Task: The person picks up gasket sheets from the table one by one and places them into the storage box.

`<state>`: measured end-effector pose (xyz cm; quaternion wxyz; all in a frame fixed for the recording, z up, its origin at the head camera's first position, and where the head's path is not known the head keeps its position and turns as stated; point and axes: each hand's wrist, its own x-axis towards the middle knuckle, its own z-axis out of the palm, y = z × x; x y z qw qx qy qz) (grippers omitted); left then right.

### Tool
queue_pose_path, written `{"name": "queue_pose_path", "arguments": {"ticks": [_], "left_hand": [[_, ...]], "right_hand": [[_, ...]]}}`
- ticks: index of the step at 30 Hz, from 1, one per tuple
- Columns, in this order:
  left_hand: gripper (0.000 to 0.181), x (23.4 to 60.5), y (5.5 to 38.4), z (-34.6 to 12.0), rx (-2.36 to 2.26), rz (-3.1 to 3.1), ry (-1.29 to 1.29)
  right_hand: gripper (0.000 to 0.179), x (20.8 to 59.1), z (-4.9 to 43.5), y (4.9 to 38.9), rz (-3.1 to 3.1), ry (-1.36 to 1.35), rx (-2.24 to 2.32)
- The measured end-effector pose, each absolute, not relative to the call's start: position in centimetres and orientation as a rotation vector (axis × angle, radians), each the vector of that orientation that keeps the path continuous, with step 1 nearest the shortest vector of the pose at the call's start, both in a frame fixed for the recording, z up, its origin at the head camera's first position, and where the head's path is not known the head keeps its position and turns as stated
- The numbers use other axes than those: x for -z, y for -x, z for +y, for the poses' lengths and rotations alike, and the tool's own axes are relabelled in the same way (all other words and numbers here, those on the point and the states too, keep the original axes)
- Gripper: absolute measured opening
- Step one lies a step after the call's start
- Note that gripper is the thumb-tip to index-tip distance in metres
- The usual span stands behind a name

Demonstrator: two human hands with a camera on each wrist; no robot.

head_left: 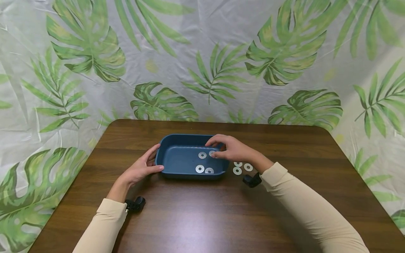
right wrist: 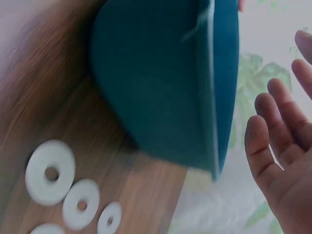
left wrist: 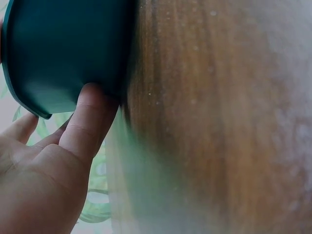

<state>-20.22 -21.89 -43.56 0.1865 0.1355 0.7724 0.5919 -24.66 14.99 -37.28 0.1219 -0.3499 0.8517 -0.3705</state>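
Note:
A blue rectangular tray (head_left: 178, 160) stands on the wooden table, with several flat metal washers (head_left: 199, 169) lying inside toward its right end. My left hand (head_left: 140, 168) holds the tray's left end, thumb at the front corner and fingers along the outside. In the left wrist view, the fingers (left wrist: 90, 114) of that hand press against the outer wall. Over the right end reaches my right hand (head_left: 234, 149), its fingers spread and loosely bent, with a washer in the tray showing beside the thumb. The right wrist view shows the fingers (right wrist: 258, 139) beyond the tray's rim, apart, nothing between them.
Just right of the tray, several loose washers (head_left: 248, 167) lie on the table (head_left: 190, 214), partly below the right forearm. A black wrist camera (head_left: 252, 180) hangs under the right wrist, another (head_left: 136, 204) by the left. A leaf-patterned cloth (head_left: 218, 70) hangs behind the table.

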Motion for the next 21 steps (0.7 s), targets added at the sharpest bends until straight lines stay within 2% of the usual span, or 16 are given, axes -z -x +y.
{"name": "queue_pose_path", "arguments": {"ticks": [21], "left_hand": [[0.09, 43.3, 20.1, -21.8, -1.64, 2.19, -0.364]], "right_hand": [[0.034, 40.3, 26.1, 24.2, 2.651, 0.754, 1.076]]}}
